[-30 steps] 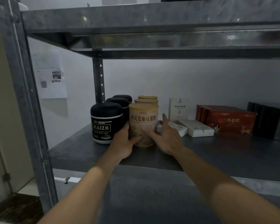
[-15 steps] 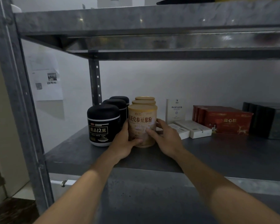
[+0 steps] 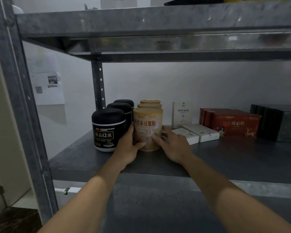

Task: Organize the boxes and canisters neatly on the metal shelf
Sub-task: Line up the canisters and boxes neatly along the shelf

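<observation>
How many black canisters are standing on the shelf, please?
3, in one file at the left of the shelf: the front black canister, the middle canister behind it, the back canister behind that. More could be hidden.

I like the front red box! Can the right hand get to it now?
Probably yes: bare shelf lies before the front red box, though the right hand holds the front beige canister.
</observation>
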Available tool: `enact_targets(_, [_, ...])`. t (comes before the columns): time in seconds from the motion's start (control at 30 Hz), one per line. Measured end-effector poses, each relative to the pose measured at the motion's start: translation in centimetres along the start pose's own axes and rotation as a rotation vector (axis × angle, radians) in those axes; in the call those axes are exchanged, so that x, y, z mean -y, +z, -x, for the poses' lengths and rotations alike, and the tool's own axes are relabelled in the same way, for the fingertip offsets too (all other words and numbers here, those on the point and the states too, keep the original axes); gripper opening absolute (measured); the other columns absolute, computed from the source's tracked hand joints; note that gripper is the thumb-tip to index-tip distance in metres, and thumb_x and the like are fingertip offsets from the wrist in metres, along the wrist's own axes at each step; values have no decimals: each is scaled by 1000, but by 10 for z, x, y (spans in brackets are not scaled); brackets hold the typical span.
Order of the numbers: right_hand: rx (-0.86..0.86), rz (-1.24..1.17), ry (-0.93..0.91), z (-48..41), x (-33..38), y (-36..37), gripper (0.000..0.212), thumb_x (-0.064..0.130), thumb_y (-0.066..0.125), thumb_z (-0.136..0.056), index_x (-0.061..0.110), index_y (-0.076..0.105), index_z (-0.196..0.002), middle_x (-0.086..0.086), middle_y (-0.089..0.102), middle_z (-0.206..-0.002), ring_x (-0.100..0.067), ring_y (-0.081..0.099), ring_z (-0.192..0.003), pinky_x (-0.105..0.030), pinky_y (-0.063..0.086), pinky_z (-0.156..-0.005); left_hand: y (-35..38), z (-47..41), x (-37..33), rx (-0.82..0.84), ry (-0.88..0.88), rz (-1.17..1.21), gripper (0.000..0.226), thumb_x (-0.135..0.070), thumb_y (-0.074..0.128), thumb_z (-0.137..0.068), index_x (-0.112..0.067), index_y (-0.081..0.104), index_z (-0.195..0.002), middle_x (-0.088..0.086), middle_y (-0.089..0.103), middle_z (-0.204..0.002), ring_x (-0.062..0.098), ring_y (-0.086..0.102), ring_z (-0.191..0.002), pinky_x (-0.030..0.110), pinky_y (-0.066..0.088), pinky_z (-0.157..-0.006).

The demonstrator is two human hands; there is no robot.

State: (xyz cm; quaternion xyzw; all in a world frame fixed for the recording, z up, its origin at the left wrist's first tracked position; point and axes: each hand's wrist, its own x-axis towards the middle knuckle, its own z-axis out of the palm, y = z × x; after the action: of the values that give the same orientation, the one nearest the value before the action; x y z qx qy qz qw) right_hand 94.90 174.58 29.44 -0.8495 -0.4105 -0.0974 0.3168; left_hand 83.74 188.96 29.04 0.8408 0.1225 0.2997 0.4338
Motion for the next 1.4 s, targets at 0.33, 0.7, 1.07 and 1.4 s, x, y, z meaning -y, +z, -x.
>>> enact_targets(0.33, [-11,7,27,3,-2,-1,67,66,42,-94,26,37,-148,-3,61,-136,-25,55,-125,-46,37,-109,1,-1,3,27,-3,43,89,-8,67,-89,-31,12,-155,-6,33,-156,17,36,-140,25,30,-108])
enact_targets(0.7, [42,282,98,34,-18,-35,65,60,45,-96,20,40,-147,-7,39,-155,-26,31,-145,-51,15,-119,12,32,-21,-241,-14,-237,31,-14,73,-86,-7,62,-114,1,62,-90,18,64,-89,22,48,-76])
enact_targets(1.07, [-81,184,-27,52,-92,-87,44,49,60,-91,21,63,-125,-5,66,-124,-23,55,-118,-39,38,-106,90,36,-70,82,22,-358,46,-34,67,-90,-16,56,-131,0,56,-130,14,50,-120,22,37,-95])
enact_targets(1.4, [152,-31,124,42,-120,-96,78,49,78,-77,22,47,-143,-7,56,-141,-25,53,-126,-40,45,-106,107,5,-60,141,33,-494,61,-30,66,-91,-21,39,-146,4,38,-151,20,38,-134,26,31,-105])
